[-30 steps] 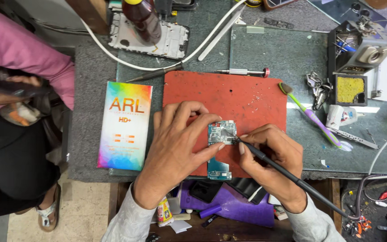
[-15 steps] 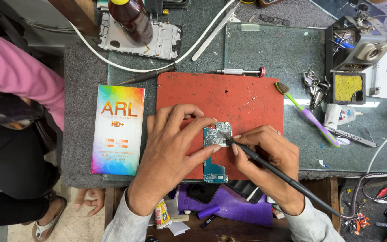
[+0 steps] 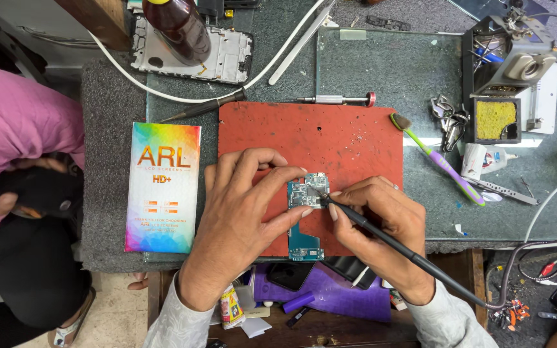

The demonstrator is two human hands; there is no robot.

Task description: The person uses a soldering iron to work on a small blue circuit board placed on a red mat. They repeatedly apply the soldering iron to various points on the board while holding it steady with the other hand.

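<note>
A small blue-green phone circuit board (image 3: 305,219) lies on a red work mat (image 3: 330,138). My left hand (image 3: 243,216) pins the board's upper part with thumb and fingers. In my right hand (image 3: 381,229) is a black soldering iron (image 3: 414,258), held like a pen, its tip touching the board's top right area. The iron's cable runs off to the lower right.
A rainbow-coloured box (image 3: 162,187) lies left of the mat. A screwdriver (image 3: 336,99), toothbrush (image 3: 439,161), solder station with yellow sponge (image 3: 494,119), brown bottle (image 3: 178,26) and phone frame (image 3: 227,55) surround it. A person in pink (image 3: 14,135) sits at left. A purple tray (image 3: 330,293) sits below.
The view has shifted slightly. Both hands stay on the board, with the iron tip in nearly the same spot. The person at left has moved an arm.
</note>
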